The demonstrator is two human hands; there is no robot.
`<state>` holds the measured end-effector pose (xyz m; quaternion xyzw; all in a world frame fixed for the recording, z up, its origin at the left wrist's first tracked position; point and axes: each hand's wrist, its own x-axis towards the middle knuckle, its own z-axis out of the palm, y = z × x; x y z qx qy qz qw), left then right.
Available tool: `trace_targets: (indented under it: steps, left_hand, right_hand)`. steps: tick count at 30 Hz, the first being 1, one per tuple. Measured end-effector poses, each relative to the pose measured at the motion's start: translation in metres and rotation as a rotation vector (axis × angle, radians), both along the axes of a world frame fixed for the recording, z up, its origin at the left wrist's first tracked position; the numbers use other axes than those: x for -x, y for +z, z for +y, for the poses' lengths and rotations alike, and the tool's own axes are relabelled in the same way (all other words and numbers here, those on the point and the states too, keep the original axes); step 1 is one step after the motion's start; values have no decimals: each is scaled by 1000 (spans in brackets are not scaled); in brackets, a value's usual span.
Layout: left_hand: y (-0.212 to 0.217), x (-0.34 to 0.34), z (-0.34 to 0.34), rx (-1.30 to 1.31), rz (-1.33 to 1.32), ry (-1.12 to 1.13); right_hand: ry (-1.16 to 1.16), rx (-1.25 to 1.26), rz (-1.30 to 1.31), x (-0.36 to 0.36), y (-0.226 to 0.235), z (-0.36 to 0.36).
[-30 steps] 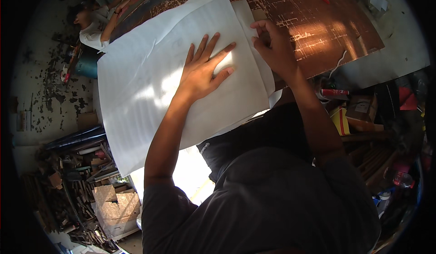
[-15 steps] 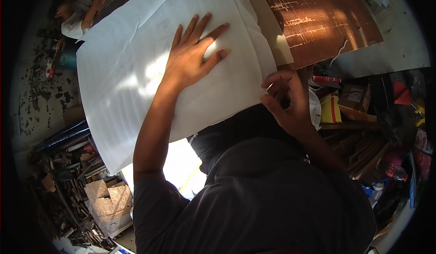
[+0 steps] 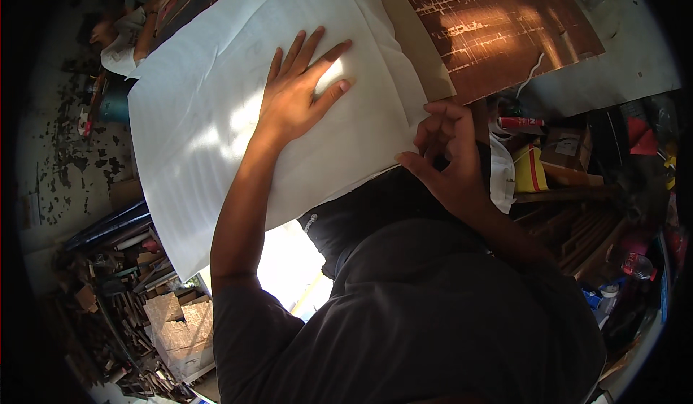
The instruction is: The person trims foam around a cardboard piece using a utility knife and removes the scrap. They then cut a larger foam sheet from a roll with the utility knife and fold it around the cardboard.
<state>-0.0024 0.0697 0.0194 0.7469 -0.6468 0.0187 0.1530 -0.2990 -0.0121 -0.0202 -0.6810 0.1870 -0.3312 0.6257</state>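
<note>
A large white sheet (image 3: 209, 108), creased in its far part, lies over the work surface with patches of sunlight on it. My left hand (image 3: 296, 97) rests flat on it, fingers spread. At the sheet's near right corner is my right hand (image 3: 447, 151), its fingers loosely bent and the thumb tip by the corner. A gap shows between thumb and fingers, with nothing plainly held there. Further layers of white sheet (image 3: 393, 57) stick out along the right side. Beyond them shows a strip of tan board (image 3: 419, 43).
A scratched reddish-brown board (image 3: 498, 21) extends at the far right, a white string (image 3: 532, 72) over its edge. On the right are a cardboard box (image 3: 567, 148) and a red can (image 3: 520, 123). Wood scraps (image 3: 123, 281) pile up at left. Another person (image 3: 123, 43) is at the far left.
My right hand has shifted slightly left and nearer to the sheet's corner. The left hand stays spread on the sheet. The whole view has turned a little.
</note>
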Motion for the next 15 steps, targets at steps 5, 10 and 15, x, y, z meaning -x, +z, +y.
trace_targets:
  steps: [5, 10, 15]
  left_hand:
    - [0, 1, 0, 5, -10, 1]
    - [0, 1, 0, 8, -13, 4]
    - [-2, 0, 2, 27, -18, 4]
  right_hand:
    - [-96, -131, -103, -4, -10, 12]
    - [-91, 494, -14, 4, -1, 22]
    - [-38, 614, -76, -11, 8, 10]
